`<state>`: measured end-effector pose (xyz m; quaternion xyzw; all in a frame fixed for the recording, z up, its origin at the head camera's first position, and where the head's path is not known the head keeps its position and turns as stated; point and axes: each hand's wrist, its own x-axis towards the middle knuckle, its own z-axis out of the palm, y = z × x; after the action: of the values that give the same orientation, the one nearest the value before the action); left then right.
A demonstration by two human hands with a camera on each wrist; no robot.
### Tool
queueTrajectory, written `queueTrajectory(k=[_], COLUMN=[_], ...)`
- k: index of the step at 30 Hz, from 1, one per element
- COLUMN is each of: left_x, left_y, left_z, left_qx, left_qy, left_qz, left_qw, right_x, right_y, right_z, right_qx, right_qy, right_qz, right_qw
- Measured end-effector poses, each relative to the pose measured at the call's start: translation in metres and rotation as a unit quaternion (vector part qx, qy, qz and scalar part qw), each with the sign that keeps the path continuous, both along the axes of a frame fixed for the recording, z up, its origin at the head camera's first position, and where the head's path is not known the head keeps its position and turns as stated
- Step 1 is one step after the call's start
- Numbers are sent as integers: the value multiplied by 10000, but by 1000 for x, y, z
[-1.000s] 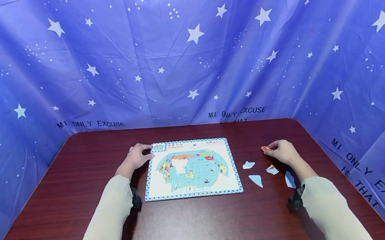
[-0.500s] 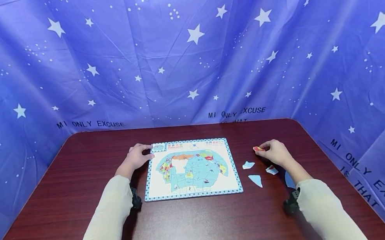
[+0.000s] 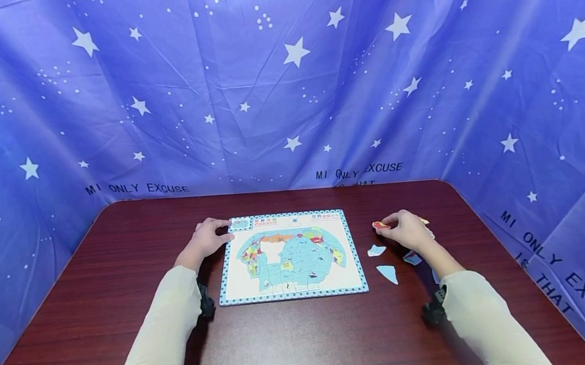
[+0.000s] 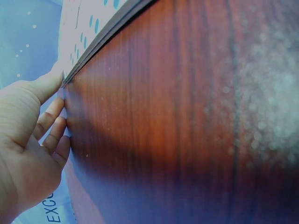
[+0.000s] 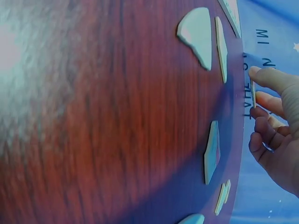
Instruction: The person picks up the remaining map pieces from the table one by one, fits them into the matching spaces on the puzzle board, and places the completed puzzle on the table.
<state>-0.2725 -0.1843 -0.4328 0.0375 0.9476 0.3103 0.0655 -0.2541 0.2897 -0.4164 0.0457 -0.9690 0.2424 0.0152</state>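
Observation:
A world-map jigsaw puzzle board [image 3: 294,296] with a dotted blue border lies on the table, a white gap showing in its map. My left hand [image 3: 207,239] rests at the board's upper left edge; in the left wrist view, the thumb [image 4: 49,84] touches that edge while the other fingers extend loosely beside it. To the right of the board, my right hand [image 3: 410,231] pinches a red and yellow puzzle piece [image 3: 379,225] between thumb and fingertips. The right wrist view shows this piece [image 5: 253,93] edge-on, raised off the table.
Loose puzzle pieces lie right of the board: a small light-blue one [image 3: 377,250], a pointed blue one [image 3: 387,274] and a blue-red one [image 3: 412,258]. Others are partly hidden by the right hand and forearm. A starry blue curtain [image 3: 282,88] surrounds the dark red table [image 3: 278,350].
My right hand has moved left toward the board, carrying the red and yellow puzzle piece. A yellow-edged piece now shows behind that hand. My left hand and the board have stayed in place.

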Motion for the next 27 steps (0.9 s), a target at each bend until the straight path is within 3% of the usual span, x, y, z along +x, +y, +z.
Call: queueTrajectory(k=[10, 27], left_x=[1, 1], left_y=[0, 0], left_z=[2, -1], left_qx=[18, 141], left_qy=[-10, -53], left_qz=[6, 19], left_qw=[10000, 9999], right_x=[-2, -3], right_y=[-19, -56], right_z=[6, 7], right_qx=[-151, -315], right_qy=[-145, 33], right_qz=[104, 234], right_qw=[9997, 9992])
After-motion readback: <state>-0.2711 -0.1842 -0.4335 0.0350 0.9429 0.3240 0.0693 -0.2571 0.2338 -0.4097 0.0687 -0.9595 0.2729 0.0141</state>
